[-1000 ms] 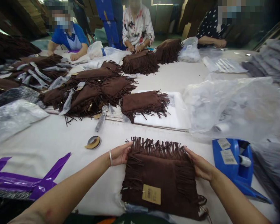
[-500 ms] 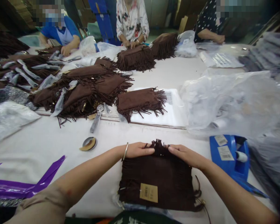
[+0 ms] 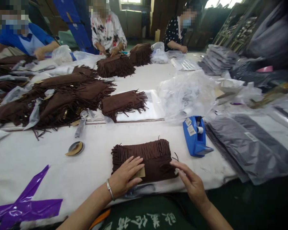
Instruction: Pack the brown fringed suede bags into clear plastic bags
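A dark brown fringed bag (image 3: pixel 156 163) lies flat on the table in front of me, its fringe along the far side and a tan paper tag (image 3: pixel 141 172) near its front edge. My left hand (image 3: pixel 124 177), with a bracelet at the wrist, rests on the bag's left part, fingers outstretched and partly over the tag. At the bag's right edge is my right hand (image 3: pixel 190 180), fingers extended and apart, fingertips touching the side near a loose strand. A small pale bit shows by its thumb; I cannot make out what it is.
A blue tape dispenser (image 3: pixel 194 135) stands to the right, beside grey plastic bags (image 3: pixel 249 143). Purple tape (image 3: pixel 31 204) sticks on the left; a tape roll (image 3: pixel 75 149) lies nearby. Beyond are more fringed bags (image 3: pixel 123 102) and clear plastic (image 3: pixel 187 92). Several people work opposite.
Both hands have left the bag's far edge and come nearer, left onto its front, right to its side. The fringe now lies over the bag's far part. The view has turned right.
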`<state>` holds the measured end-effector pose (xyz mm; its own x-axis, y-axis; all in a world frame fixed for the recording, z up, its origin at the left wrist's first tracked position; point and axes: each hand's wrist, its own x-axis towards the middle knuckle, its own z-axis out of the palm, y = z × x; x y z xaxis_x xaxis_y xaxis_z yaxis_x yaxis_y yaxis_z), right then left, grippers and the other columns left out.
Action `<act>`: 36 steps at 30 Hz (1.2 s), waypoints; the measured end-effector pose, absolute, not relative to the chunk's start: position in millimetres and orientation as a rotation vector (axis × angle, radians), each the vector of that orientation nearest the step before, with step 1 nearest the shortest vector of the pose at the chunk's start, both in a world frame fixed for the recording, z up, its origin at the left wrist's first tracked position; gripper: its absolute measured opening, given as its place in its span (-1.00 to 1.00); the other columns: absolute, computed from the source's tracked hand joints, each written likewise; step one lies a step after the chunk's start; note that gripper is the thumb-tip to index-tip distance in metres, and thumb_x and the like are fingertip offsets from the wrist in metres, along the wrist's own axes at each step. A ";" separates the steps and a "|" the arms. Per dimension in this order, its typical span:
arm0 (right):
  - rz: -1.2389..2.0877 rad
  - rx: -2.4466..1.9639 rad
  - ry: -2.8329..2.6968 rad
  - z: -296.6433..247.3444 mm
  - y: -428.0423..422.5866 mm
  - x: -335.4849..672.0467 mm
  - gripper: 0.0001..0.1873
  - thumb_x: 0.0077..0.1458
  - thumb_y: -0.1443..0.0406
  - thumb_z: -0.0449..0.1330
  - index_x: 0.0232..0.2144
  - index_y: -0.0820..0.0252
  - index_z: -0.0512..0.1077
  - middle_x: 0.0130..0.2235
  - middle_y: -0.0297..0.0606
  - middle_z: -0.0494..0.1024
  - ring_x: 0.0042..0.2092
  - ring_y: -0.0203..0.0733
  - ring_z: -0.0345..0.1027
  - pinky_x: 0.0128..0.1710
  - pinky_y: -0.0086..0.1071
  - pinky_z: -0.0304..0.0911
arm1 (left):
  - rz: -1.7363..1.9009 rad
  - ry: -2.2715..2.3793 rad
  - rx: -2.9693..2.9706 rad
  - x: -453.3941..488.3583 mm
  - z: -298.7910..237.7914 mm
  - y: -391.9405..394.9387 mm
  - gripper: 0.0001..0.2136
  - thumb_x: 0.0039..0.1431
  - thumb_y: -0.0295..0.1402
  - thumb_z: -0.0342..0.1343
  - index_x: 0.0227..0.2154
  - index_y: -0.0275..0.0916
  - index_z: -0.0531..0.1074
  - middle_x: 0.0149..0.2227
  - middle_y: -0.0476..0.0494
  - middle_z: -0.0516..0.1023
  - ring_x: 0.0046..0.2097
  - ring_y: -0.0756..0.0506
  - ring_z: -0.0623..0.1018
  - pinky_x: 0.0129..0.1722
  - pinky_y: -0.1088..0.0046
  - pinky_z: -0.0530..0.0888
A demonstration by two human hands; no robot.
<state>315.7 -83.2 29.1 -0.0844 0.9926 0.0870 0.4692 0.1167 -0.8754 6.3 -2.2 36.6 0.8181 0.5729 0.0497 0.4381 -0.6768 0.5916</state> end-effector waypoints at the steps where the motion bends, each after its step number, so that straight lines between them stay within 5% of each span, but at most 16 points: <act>1: 0.856 -1.548 -1.607 29.5 -84.6 328.5 -0.62 0.22 0.28 -0.02 0.09 -0.01 0.24 0.14 -0.24 0.29 0.17 -0.07 0.11 0.16 -0.10 0.09 | 0.327 0.750 2.416 6.2 38.6 -2.8 -0.56 0.26 -0.27 -0.06 0.19 -0.15 0.10 0.25 -0.19 0.13 0.28 -0.15 0.11 0.27 0.08 0.04; 5: 0.723 -1.625 -1.965 22.1 -74.8 360.4 -0.52 0.05 0.33 0.11 0.06 0.04 0.27 0.18 -0.21 0.20 0.23 -0.01 -0.04 0.22 -0.01 -0.08 | 0.431 0.796 2.399 6.4 43.3 -5.1 -0.60 0.27 -0.30 -0.07 0.15 -0.15 0.18 0.22 -0.21 0.20 0.25 -0.15 0.18 0.27 0.06 0.04; 9: 0.631 -1.573 -2.258 19.4 -58.8 357.2 -0.69 -0.04 0.41 0.09 -0.19 0.10 0.40 0.13 -0.21 0.28 0.24 0.00 -0.09 0.20 -0.01 -0.06 | 0.520 0.866 2.402 2.5 42.3 -11.6 -0.64 0.24 -0.31 -0.03 0.10 -0.15 0.26 0.18 -0.21 0.27 0.22 -0.15 0.24 0.28 0.03 -0.01; 17: 0.727 -1.638 -2.420 43.5 -33.1 345.1 -0.95 -0.08 0.36 0.18 -0.46 0.14 0.39 -0.05 -0.17 0.39 0.08 0.00 0.14 0.11 -0.10 0.05 | 0.694 1.138 2.279 -40.0 28.9 -25.0 -0.73 0.23 -0.34 -0.02 -0.02 -0.13 0.38 0.05 -0.15 0.44 0.09 -0.11 0.41 0.25 0.05 0.10; 22: 0.795 -1.687 -2.413 47.5 -29.4 332.8 -0.88 -0.14 0.44 0.17 -0.57 0.15 0.33 -0.13 -0.17 0.42 -0.01 0.01 0.20 0.01 -0.13 0.13 | 0.879 1.247 2.229 -56.7 17.4 -29.2 -0.79 0.21 -0.35 0.01 -0.10 -0.13 0.42 -0.08 -0.09 0.53 -0.03 -0.07 0.50 0.22 0.08 0.19; 32: 1.362 -1.785 -2.107 64.1 -24.7 316.6 -0.91 0.07 0.31 0.05 -0.34 0.16 0.33 -0.43 -0.31 0.50 -0.39 -0.19 0.41 -0.37 -0.33 0.31 | 1.012 1.318 2.055 -64.5 -12.3 -33.8 -0.78 0.23 -0.32 -0.03 -0.12 -0.16 0.44 -0.14 -0.08 0.55 -0.05 -0.08 0.51 0.19 0.15 0.29; 36: 1.754 -1.597 -1.825 89.1 -11.4 297.5 -0.72 0.14 0.20 0.07 -0.12 0.19 0.33 -0.24 -0.22 0.52 -0.29 -0.18 0.45 -0.30 -0.32 0.35 | 1.012 1.295 2.019 -63.2 -8.6 -33.5 -0.79 0.22 -0.31 -0.01 -0.14 -0.17 0.45 -0.15 -0.09 0.55 -0.03 -0.10 0.49 0.14 0.23 0.36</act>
